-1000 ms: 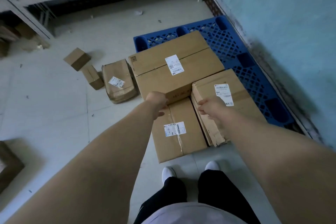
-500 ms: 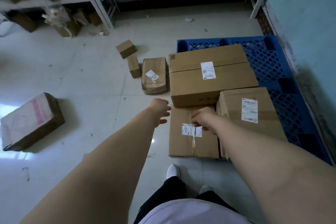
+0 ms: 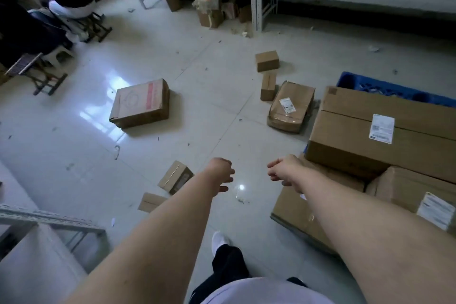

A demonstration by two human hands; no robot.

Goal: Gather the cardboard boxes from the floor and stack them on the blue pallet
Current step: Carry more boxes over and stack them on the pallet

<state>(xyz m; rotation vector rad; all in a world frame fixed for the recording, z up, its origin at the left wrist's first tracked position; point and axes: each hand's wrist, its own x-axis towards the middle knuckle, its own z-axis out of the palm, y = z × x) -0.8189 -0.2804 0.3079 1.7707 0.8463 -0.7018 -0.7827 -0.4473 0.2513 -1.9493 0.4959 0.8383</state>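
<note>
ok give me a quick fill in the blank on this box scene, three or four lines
1. Both hands, left and right, hold ____.
2. The pallet under the big labelled box is ____ in colour.
3. The box with red print lies on the ____.
4. The crumpled labelled box lies ____ the pallet.

Missing words: nothing; blue; floor; beside
</note>
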